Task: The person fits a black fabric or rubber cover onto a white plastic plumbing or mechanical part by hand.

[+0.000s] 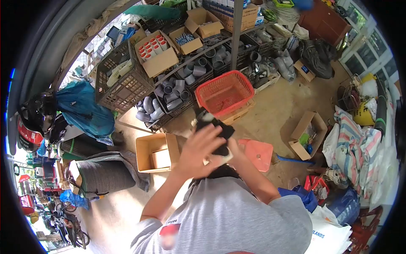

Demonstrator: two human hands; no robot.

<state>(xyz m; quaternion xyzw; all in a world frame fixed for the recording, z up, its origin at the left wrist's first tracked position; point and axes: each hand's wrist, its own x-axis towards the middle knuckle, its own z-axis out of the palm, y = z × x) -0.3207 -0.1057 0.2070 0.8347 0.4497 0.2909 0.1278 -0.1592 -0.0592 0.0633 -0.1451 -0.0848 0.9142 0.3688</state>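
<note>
In front of my chest is a dark black object with pale parts at its edges; I cannot make out its kind. My left hand lies across its near left side, fingers stretched out and a little apart. On the other side, my right hand is wrapped round the lower right of the object, its fingers partly hidden behind it. Just beyond the hands stands a red plastic basket. To the left of them is an opened cardboard box with a smaller piece of cardboard inside.
A red plastic stool is close on my right, with another open carton beyond it. Crates of grey pipe fittings line the shelf ahead. A dark mesh roll lies at left; striped sacks are piled at right.
</note>
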